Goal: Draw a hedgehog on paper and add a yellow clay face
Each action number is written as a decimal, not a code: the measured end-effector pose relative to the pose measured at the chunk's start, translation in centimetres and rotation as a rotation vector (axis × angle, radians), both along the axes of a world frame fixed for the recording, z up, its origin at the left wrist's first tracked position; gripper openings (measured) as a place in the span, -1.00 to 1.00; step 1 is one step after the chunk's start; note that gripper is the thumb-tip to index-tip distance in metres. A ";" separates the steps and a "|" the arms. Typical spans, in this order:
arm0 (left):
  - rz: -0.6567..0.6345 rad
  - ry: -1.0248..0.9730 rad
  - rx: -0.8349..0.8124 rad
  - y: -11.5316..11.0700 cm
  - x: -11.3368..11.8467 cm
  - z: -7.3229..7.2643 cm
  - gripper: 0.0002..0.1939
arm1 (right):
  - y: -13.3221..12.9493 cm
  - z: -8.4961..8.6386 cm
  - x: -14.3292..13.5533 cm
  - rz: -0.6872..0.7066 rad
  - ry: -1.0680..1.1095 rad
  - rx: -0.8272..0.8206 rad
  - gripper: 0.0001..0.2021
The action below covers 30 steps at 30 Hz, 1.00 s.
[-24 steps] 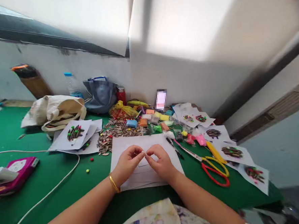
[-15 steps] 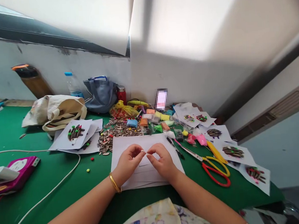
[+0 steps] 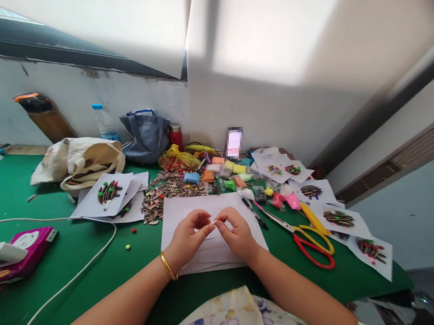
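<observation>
Over a stack of white paper sheets, my left hand and my right hand meet at the fingertips. Between the pinched thumbs and forefingers is a small white piece of clay, mostly covered by the fingers. Sunflower seeds lie in a heap just behind the paper on the left. Small packets of coloured clay, among them a blue packet and a white packet, are spread behind the sheets. To the right of the paper lies a black pen.
Scissors with red and yellow handles lie right, beside a yellow cutter. Seed-decorated paper cards line the right edge; more cards sit left. A white cable, magenta device and cloth bags are leftward.
The fingertips of both hands have come closer together around the small white piece, from slightly apart to touching. The other things lie as before.
</observation>
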<state>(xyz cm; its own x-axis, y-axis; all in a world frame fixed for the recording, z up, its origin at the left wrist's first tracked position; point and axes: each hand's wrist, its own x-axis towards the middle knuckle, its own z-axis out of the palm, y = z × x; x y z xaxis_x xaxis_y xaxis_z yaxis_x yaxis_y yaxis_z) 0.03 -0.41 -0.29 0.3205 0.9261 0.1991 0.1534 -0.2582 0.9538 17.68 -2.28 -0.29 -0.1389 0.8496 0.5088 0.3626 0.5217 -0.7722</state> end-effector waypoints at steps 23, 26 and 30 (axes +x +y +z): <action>0.035 0.124 0.114 -0.1 0.1 0.3 -0.80 | 0.1 -0.2 0.1 -0.033 -0.032 -0.024 -0.91; 0.062 0.130 0.135 -0.2 0.0 0.5 -0.84 | 0.1 -0.1 -0.1 -0.028 -0.060 -0.021 -0.90; 0.033 0.156 0.199 0.0 -0.2 0.6 -0.83 | 0.0 0.1 -0.3 -0.026 -0.113 -0.003 -0.89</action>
